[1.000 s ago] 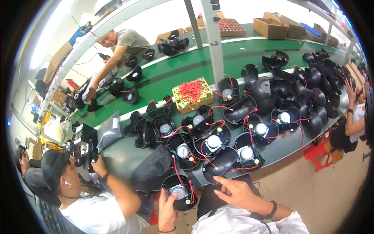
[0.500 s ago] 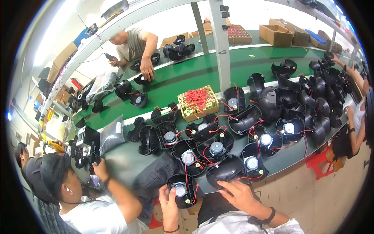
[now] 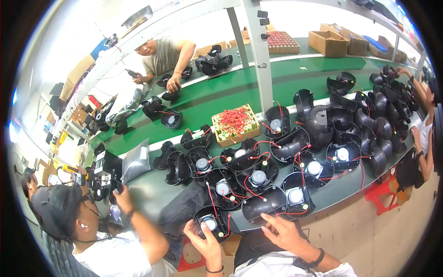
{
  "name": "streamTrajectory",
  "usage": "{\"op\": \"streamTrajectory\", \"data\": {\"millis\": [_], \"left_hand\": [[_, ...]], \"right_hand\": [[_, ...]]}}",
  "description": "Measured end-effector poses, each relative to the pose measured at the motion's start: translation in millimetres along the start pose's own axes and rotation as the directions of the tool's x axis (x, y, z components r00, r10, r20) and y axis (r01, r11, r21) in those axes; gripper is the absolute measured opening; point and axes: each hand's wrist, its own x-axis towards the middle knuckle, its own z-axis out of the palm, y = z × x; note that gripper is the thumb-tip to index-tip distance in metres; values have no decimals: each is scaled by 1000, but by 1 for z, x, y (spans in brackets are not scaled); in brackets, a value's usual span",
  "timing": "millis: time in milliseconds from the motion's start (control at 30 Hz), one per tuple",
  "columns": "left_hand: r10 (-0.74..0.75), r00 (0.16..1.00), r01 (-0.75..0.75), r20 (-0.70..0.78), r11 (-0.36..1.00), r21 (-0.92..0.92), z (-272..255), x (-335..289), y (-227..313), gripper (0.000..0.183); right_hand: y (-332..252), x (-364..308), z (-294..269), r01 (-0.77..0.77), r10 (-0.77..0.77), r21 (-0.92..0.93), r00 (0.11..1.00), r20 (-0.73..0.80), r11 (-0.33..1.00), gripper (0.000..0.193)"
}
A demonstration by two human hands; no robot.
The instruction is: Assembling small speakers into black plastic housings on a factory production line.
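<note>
My left hand point(image 3: 204, 243) is closed on the near rim of a black plastic half-shell point(image 3: 220, 231), its thumb beside the round silver speaker point(image 3: 210, 223) inside. Red wires run from that shell, one up toward the shells behind it. To the right, my right hand point(image 3: 287, 236) is open, its fingers stretched out at the near edge of another black half-shell point(image 3: 265, 207); whether they touch it I cannot tell. Just beyond lies a shell with a white-framed speaker point(image 3: 295, 195) and a red wire.
Many black shells crowd the bench's right side. A carton of red-wired battery packs point(image 3: 235, 127) stands by the green conveyor point(image 3: 295, 74). A co-worker in a cap point(image 3: 64, 207) sits close on the left; another person point(image 3: 166, 55) works across the belt.
My left hand and its shell have shifted slightly left in the picture. My right hand stays by the other shell with its fingers a little more spread.
</note>
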Motion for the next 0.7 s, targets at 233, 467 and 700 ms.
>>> {"op": "streamTrajectory", "data": {"millis": [233,467,700], "left_hand": [[242,945,-216,-221,967,138,22,3,-16,39],[258,934,-247,-246,966,76,25,2,-18,51],[337,906,-315,-255,941,126,2,1,-6,58]], "right_hand": [[5,-7,6,55,-52,58,998,-39,997,57],[5,-7,3,-6,6,77,1000,1,997,59],[4,-8,7,-18,24,149,999,-37,989,60]]}}
